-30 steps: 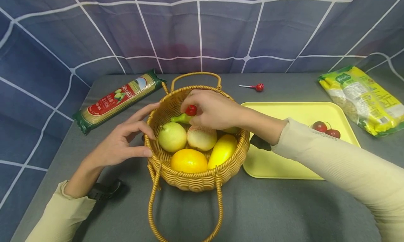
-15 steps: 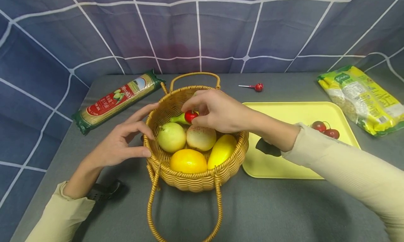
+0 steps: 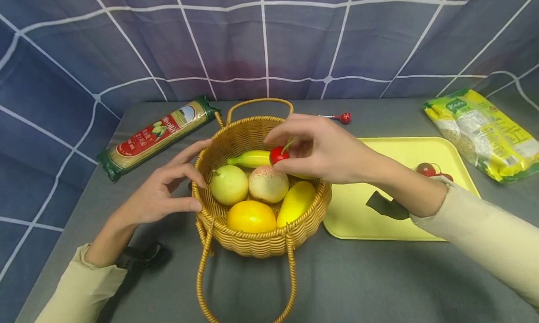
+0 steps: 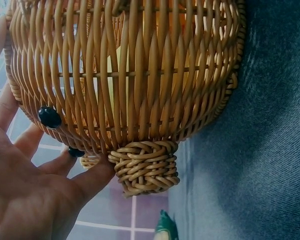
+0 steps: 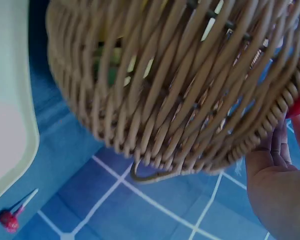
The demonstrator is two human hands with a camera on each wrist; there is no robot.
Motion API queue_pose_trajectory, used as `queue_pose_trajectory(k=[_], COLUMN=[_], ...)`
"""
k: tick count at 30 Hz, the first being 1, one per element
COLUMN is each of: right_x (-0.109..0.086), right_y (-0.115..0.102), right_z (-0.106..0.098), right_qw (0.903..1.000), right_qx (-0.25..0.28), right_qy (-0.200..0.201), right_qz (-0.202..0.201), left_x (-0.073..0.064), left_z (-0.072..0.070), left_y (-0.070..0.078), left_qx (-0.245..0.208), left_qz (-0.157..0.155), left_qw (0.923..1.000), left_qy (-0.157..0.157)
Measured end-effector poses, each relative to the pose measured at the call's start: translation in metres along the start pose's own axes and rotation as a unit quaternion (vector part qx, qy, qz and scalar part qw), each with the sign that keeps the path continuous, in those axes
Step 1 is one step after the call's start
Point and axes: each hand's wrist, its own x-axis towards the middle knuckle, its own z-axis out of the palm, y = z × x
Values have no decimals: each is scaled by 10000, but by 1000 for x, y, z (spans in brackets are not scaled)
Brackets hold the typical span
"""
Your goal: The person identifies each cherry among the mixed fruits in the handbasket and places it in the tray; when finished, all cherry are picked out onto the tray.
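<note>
In the head view, my right hand [image 3: 324, 150] pinches a red cherry [image 3: 279, 156] with a green stem, over the far right part of a wicker basket [image 3: 261, 250]. The cherry shows in part at the edge of the right wrist view. My left hand [image 3: 168, 189] rests its spread fingers and thumb against the basket's left rim, and the left wrist view shows them along the woven wall [image 4: 140, 85]. Inside the basket are a banana [image 3: 252, 159], a green pear [image 3: 229, 185], a peach [image 3: 268, 184], an orange [image 3: 251, 216] and a yellow mango [image 3: 297, 202].
A yellow tray [image 3: 353, 224] to the right holds dark red cherries [image 3: 426, 169], partly behind my sleeve. Behind it lie a lollipop [image 3: 345, 118] and a yellow Knorr bag [image 3: 484, 131]. A spaghetti pack [image 3: 156, 135] lies back left. The front basket handle [image 3: 294, 276] hangs toward me.
My right hand has moved right and up from over the banana with the cherry, uncovering more of the banana. The left hand has stayed at the rim.
</note>
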Motion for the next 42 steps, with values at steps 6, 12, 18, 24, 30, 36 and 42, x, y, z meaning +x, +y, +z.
queue_pose_trajectory(k=[6, 12, 18, 24, 30, 36, 42], right_x=[-29, -69, -113, -153, -188, -213, -213], right_y=[4, 8, 23, 51, 90, 122, 126], right_z=[-17, -35, -49, -58, -69, -77, -71], right_qw=[9995, 9963, 9790, 9567, 9424, 9358, 9333], right_qx=[140, -129, 766, -80, -1105, -1789, -2093], right_qy=[286, 673, 1052, 1789, 1548, 1252, 1378], right_qz=[23, 516, 1569, 2296, 2753, 2769, 2573], left_x=[0, 1, 2, 0, 1, 2, 1], left_z=[1, 1, 1, 0, 0, 0, 0], left_y=[0, -1, -2, -2, -2, -3, -2], left_qx=[-11, -113, -166, -196, -181, -212, -224], left_qz=[23, 150, 237, 199, 134, 140, 162], left_qw=[10000, 9998, 9996, 9996, 9997, 9997, 9996], left_qy=[9, -26, -29, -14, -12, -42, -30])
